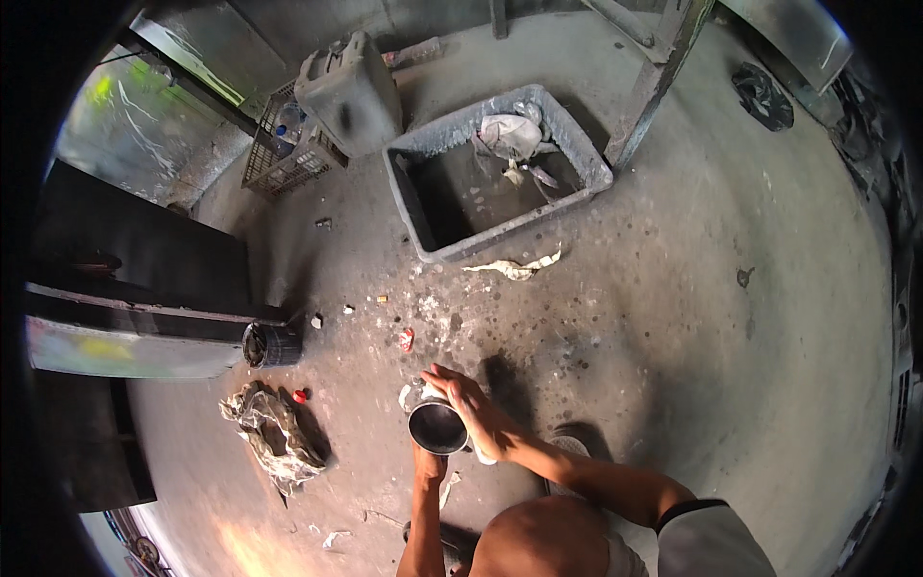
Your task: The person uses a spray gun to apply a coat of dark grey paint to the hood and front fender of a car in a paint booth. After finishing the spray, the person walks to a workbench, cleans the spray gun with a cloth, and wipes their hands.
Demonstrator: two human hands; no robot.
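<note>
Low in the view I hold a dark round cup-like container (438, 427), its opening turned up toward me. My left hand (429, 462) is closed on it from below, the fingers mostly hidden behind it. My right hand (473, 418) lies along its right side with fingers stretched forward and close together, pressing a white piece (486, 456) that shows under the palm and near the fingertips; what this piece is I cannot make out. My bare knee (534, 543) is just below.
A grey tub (427, 246) with rags stands ahead, beside a jerrycan (346, 101) and a crate (264, 163) with bottles. At left are a dark bucket (279, 346) and a crumpled plastic bag (269, 438). Scraps litter the floor (673, 337). A metal post (644, 96) rises behind the tub.
</note>
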